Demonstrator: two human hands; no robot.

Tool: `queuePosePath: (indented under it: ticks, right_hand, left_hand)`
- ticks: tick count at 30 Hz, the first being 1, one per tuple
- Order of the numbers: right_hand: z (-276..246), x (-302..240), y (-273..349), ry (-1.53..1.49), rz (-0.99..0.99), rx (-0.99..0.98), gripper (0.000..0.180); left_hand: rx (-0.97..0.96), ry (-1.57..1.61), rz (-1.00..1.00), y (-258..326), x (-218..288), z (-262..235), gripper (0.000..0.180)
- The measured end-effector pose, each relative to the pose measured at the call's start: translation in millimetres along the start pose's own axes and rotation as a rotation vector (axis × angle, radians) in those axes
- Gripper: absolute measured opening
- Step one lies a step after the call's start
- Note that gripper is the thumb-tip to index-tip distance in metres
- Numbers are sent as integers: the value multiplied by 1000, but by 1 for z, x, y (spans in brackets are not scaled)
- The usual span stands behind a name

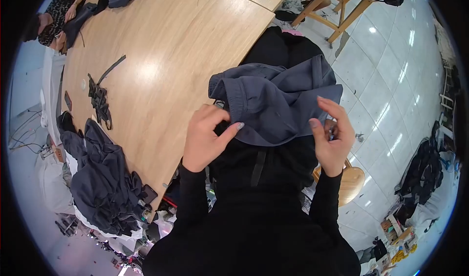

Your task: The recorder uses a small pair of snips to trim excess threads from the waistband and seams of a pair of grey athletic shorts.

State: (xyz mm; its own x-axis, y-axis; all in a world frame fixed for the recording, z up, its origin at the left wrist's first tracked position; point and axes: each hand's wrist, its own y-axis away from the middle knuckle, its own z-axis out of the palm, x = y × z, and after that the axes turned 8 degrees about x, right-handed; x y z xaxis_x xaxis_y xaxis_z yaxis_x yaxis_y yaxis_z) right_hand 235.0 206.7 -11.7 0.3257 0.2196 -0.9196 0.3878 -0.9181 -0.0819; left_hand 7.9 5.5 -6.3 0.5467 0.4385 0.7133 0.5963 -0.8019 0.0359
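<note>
Floor: pale glossy tiles, running down the right of my feed.
Worktop: light wood, on the wearer's left; I see a co-worker at its far left edge, dark cloth close by.
Pile: dark clothes heaped at the worktop's near left edge, well apart from both hands. I can't tell from here whether those are finished or waiting.
Garment: dark grey, elastic-waisted, bunched across the wearer's lap just off the worktop. I'd judge the handling partway: it is laid out loosely with the gathered waistband turned left, but it isn't flat or folded, so putting it in order looks left to do. How much else remains, I can't tell.
Left hand: at the garment's near left edge, just below the waistband. Thumb and forefinger bend toward the cloth; I can't confirm a pinch.
Right hand: at the garment's right edge. Thumb and forefinger stand apart, not closed on cloth; the other fingers curl around a greyish spot I can't make out, so I won't call them free.
Straps: a dark tangle on the worktop, away from the fingers.
</note>
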Motion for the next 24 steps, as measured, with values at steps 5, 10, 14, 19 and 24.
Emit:
queuePosePath:
  ticks: [5,10,14,19,24]
  right_hand:
    - [-15,16,-6,90,101,30,41]
    - [-30,54,-9,46,323,-19,54]
    - [-26,76,-3,-278,469,75,40]
    - [-62,39,-29,-585,346,321,14]
    - [-114,-16,-40,-642,-1,413,15]
  left_hand:
    - [121,688,-328,9,-5,-1,14]
    - [287,1100,-245,4,-11,-3,18]
    - [293,1304,-83,-2,12,-8,46]
    - [229,1248,107,-21,58,-33,84]
    - [54,1132,169,-13,99,-57,113]
